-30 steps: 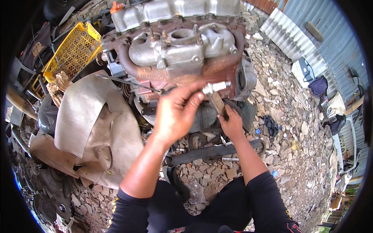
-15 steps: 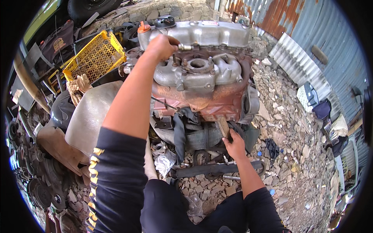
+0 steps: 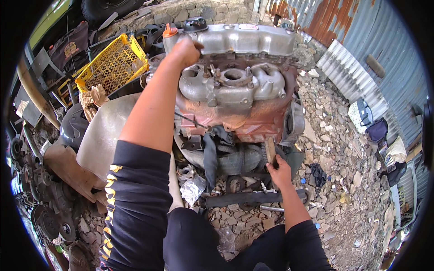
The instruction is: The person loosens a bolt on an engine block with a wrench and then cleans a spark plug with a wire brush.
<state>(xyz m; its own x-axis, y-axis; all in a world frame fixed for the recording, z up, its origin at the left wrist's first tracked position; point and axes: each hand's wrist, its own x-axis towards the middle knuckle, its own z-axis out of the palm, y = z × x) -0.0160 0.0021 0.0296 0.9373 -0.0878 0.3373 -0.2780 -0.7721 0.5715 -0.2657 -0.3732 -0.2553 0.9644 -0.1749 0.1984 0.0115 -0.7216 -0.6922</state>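
2 hands out in front, apart. Left hand (image 3: 184, 53) up at the engine's (image 3: 260, 122) upper left, fingers curled by the lower edge of the silver valve cover (image 3: 239, 40), just below the orange cap (image 3: 170, 30); can't tell if it grips anything or touches metal. Right hand (image 3: 280, 174) lower, wrapped round a wooden handle (image 3: 270, 150), tool end pointing up toward the engine's base. Change: 0.5 s ago a spark plug stuck out of the left fingers, in plain sight; now no plug shows there. Fingers or engine parts may hide it, so its exact place is unconfirmed; best guess, at or under the left fingertips. My read: work has shifted to the gap between cover and manifold (image 3: 266, 83), left hand only. Right hand has swung the handle slightly rightward, grip kept. Around: yellow crate (image 3: 113, 67) left of engine, pale sheet (image 3: 108, 131) below it, dark bar (image 3: 253, 198) on the rubble (image 3: 334, 198) before the knees, clear wrapper (image 3: 192, 190) near the bar's left end.
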